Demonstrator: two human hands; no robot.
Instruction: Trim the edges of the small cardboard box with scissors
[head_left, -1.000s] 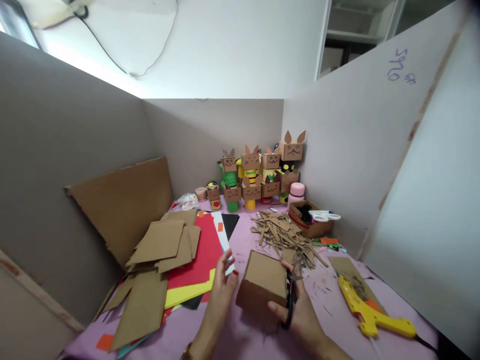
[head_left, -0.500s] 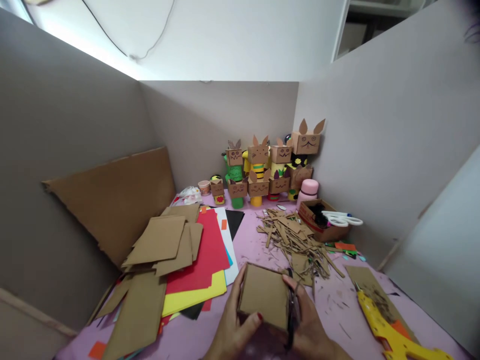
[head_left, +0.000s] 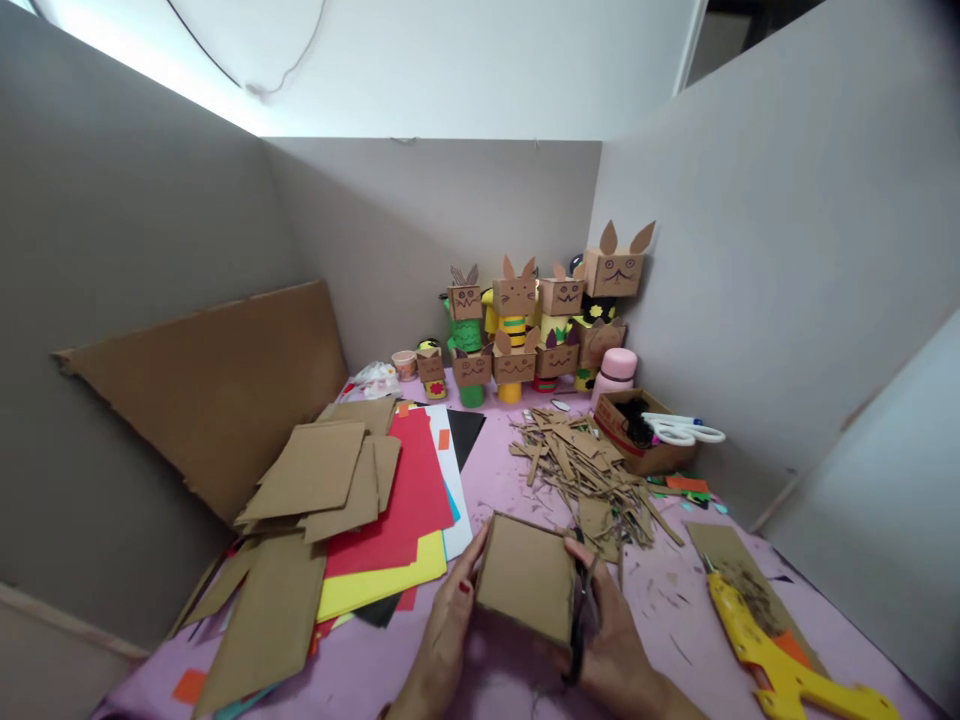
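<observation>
A small brown cardboard box (head_left: 526, 578) is held above the pink tabletop (head_left: 675, 620) near the front edge. My left hand (head_left: 442, 630) grips its left side, fingers curled on the edge. My right hand (head_left: 611, 640) holds the box's right side and also has black-handled scissors (head_left: 580, 615) in its fingers, the blades running along the box's right edge.
Cardboard sheets (head_left: 315, 480) lie on coloured paper (head_left: 405, 510) at the left. Cardboard scraps (head_left: 585, 470) pile behind the box. A yellow glue gun (head_left: 780, 670) lies at the right. An open carton holding white scissors (head_left: 682, 430) and several box-headed figures (head_left: 540, 320) stand at the back.
My left hand moved from beside the box onto its left edge. The box was lifted and tilted slightly toward me. The camera tipped down and to the right.
</observation>
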